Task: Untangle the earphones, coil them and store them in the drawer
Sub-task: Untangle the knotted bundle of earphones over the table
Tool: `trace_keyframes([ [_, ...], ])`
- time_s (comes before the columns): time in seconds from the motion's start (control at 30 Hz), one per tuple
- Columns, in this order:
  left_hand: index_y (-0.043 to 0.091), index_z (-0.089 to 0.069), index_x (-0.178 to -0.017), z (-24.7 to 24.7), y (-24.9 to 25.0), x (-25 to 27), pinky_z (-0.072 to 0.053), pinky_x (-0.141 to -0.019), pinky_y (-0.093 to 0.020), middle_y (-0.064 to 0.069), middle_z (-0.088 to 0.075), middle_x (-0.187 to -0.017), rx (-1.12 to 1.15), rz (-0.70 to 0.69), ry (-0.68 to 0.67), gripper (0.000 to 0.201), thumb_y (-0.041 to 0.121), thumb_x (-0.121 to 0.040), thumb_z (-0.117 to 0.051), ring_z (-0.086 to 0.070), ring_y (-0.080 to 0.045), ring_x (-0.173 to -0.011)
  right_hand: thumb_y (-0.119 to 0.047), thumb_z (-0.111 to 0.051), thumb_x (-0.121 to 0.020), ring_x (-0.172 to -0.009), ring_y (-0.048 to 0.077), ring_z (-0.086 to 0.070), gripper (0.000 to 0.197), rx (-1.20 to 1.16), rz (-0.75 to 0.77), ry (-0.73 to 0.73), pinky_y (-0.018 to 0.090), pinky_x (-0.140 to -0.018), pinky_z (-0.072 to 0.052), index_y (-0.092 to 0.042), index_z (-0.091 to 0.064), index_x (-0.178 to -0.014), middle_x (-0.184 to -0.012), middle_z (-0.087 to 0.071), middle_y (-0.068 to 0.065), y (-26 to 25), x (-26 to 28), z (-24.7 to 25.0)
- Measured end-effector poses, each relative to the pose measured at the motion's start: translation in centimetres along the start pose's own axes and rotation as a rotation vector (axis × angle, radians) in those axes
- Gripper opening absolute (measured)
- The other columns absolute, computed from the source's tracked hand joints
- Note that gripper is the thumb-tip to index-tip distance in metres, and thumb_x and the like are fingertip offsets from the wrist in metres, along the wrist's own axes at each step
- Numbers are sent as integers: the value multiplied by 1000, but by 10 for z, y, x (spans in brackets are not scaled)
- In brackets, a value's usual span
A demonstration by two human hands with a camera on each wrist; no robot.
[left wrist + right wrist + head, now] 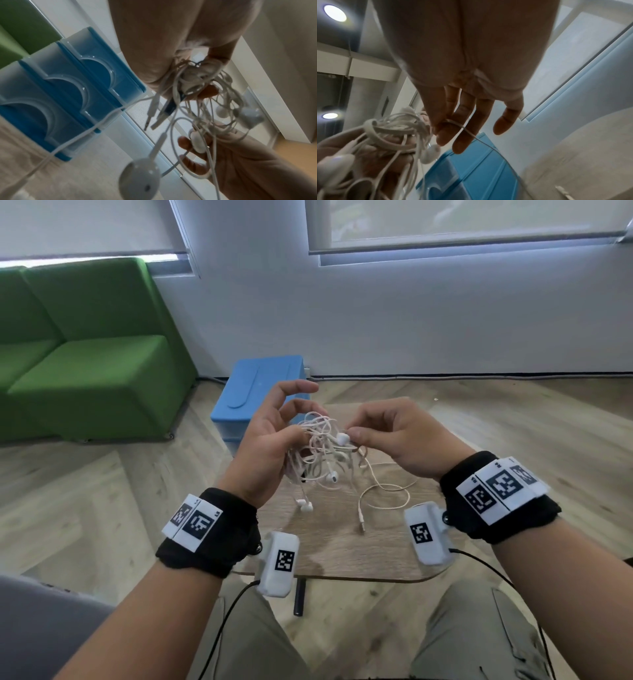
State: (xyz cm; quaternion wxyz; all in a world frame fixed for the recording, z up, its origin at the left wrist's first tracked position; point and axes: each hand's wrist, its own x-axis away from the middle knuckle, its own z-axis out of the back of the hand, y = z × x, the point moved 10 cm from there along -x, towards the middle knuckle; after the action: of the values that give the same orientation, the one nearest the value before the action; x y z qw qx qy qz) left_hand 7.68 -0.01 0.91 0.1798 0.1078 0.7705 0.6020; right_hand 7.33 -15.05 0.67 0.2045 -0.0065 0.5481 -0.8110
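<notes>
L hand point(270, 436) grips earphones point(318, 453) tangle above worktop point(359, 556) | R hand point(394, 436) pinches one cord; plug end trails on worktop | risk: hard pull tightens knots; buds may snag | drawer unit point(253, 402) behind, shut

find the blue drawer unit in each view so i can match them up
Head: drawer unit at centre, on the floor behind the left hand.
Left wrist: at left, three drawer fronts, a cable crossing them.
Right wrist: bottom centre, below the right hand's fingers.
Shared landmark: the earphones tangle.
</notes>
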Motion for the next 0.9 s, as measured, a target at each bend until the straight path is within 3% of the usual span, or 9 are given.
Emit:
trace_keyframes([
  [0.17, 12, -54, -130, 0, -8, -1, -57, -70, -30, -8, -64, -98, 22, 36, -12, 58, -7, -76, -52, -66, -19, -81, -4, -69, -95, -77, 20, -69, 7, 8, 12, 91, 30, -77, -57, -2, -74, -99, -84, -74, 18, 1, 2, 12],
  [0.3, 13, -56, -130, -4, -8, -4, -57, -71, -31, -8, -63, -95, 37, 34, -33, 57, -8, -77, -54, -66, -21, -81, -3, -72, -93, -84, 42, -70, 9, -59, 19, 101, 55, -82, -56, -4, -76, -100, -89, -74, 24, 0, 2, 11],
  [0.33, 13, -56, -130, -5, -8, -4, -57, -70, -30, -8, -64, -95, 34, 34, -33, 56, -8, -78, -54, -66, -20, -80, -3, -72, -91, -83, 41, -70, 9, -74, 17, 107, 58, -83, -55, -3, -76, -99, -89, -74, 25, 0, 2, 11],
  [0.4, 12, -56, -131, -4, -8, -4, -57, -69, -30, -8, -65, -94, 9, 36, -27, 53, -7, -81, -56, -67, -20, -80, -1, -74, -90, -80, 31, -70, 8, -92, 7, 105, 57, -83, -55, 0, -76, -98, -88, -74, 24, -2, 2, 10],
  [0.57, 12, -59, -128, 0, -10, -3, -60, -67, -32, -6, -66, -93, -47, 53, -6, 47, -3, -83, -60, -67, -21, -79, -3, -77, -87, -76, 20, -67, 8, -68, 30, 43, 38, -76, -56, 1, -77, -93, -84, -76, 19, -10, 3, 0],
  [0.67, 12, -61, -125, 2, -11, -3, -59, -65, -30, -11, -66, -95, -70, 59, 13, 40, -4, -87, -61, -68, -23, -78, -4, -80, -85, -72, 22, -68, 5, -21, 15, 143, 44, -73, -57, -3, -78, -89, -79, -76, 16, -4, 4, 10],
  [0.77, 10, -62, -123, 5, -14, -4, -59, -64, -31, -16, -66, -98, -100, 72, 37, 35, -2, -91, -60, -69, -28, -79, -7, -82, -82, -68, 33, -67, 7, -8, -3, 263, 49, -69, -56, -6, -76, -83, -76, -73, 19, 1, 7, 23],
  [0.9, 10, -63, -121, 3, -16, -5, -61, -64, -34, -14, -67, -98, -98, 97, 51, 32, 2, -90, -59, -68, -24, -78, -5, -82, -83, -71, 25, -67, 8, -76, -19, 184, 45, -73, -57, -2, -75, -87, -80, -74, 21, 2, 7, 11],
])
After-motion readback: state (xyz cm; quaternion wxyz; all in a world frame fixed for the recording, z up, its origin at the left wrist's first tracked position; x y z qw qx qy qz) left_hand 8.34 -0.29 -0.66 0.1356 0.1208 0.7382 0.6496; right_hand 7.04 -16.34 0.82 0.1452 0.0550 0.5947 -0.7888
